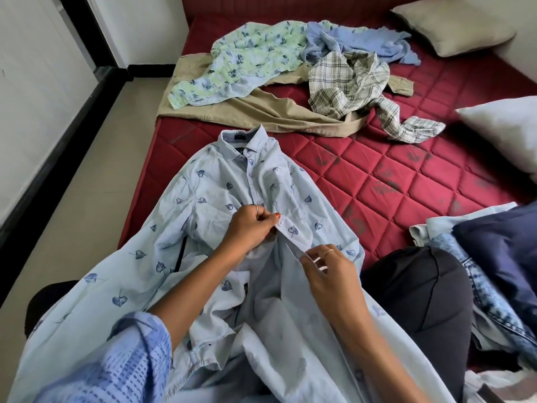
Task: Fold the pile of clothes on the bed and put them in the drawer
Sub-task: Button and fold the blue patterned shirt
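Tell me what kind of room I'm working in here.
Most likely a bedroom: a red quilted mattress with pillows, and loose clothes strewn across it.

A leaf-print shirt (pixel 220 205) lies spread on the near left part of the bed (pixel 406 181), its collar pointing away. Both hands sit on its front placket, the left hand (pixel 250 228) just behind the right hand (pixel 328 271). Farther back lies a heap of clothes (pixel 290 74). Two pillows (pixel 453 27) lie along the right side, and folded garments (pixel 494 257) are stacked near right.
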Demonstrator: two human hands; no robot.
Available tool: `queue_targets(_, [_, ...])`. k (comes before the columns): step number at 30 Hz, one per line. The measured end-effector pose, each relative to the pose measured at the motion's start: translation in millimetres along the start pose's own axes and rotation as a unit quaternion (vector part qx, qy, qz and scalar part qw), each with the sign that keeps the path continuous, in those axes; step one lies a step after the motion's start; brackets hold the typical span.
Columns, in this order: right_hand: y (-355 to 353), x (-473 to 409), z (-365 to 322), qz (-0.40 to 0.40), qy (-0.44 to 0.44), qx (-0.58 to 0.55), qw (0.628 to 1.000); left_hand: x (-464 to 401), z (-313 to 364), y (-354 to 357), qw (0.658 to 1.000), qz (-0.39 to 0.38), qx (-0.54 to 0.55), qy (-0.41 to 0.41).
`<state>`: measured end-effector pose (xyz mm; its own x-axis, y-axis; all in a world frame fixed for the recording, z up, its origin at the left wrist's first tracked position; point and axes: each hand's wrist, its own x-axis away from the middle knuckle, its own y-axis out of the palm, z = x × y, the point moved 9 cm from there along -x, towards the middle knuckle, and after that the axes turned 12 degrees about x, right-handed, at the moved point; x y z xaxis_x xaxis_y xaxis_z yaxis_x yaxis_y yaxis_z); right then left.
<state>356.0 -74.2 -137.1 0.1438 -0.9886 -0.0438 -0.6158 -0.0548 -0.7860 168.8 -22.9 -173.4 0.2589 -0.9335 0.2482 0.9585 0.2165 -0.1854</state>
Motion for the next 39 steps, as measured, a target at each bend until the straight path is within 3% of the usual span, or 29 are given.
queue_targets(3, [10.3,-13.0,17.8,-0.089,0.086,-0.105,0.987,-12.4,3.6,5.4,0.999,-0.025,-0.029,0.001])
queue_targets(5, [24.1,-16.6,28.6,-0.141,0.140,-0.213,0.957,-16.6,6.4,8.6,0.997,-0.038,-0.063,0.005])
queue_targets(9, [41.7,-21.1,44.5,-0.164,0.212,-0.313,0.911,-20.9,0.6,7.6,0.995,-0.045,-0.092,0.008])
queue_targets(13, [51.8,-13.5,54.6,-0.173,0.266,-0.369,0.874,10.4,5.8,1.2,0.985,-0.028,-0.141,0.091])
queue_targets(17, [55.4,-16.9,56.0,-0.175,0.263,-0.374,0.872,47.8,10.6,-6.7,0.902,0.032,-0.341,0.262])
queue_targets(20, [57.4,-18.0,56.1,-0.175,0.263,-0.378,0.870,60.6,8.3,-10.1,0.875,0.036,-0.380,0.298])
queue_targets(25, [57.4,-16.9,58.6,-0.187,0.274,-0.382,0.862,69.3,-19.7,0.8,0.855,-0.037,-0.425,0.295])
queue_targets(39, [63.1,-14.5,58.6,-0.228,0.272,-0.373,0.857,51.3,-58.0,2.0,0.876,-0.049,-0.439,0.194])
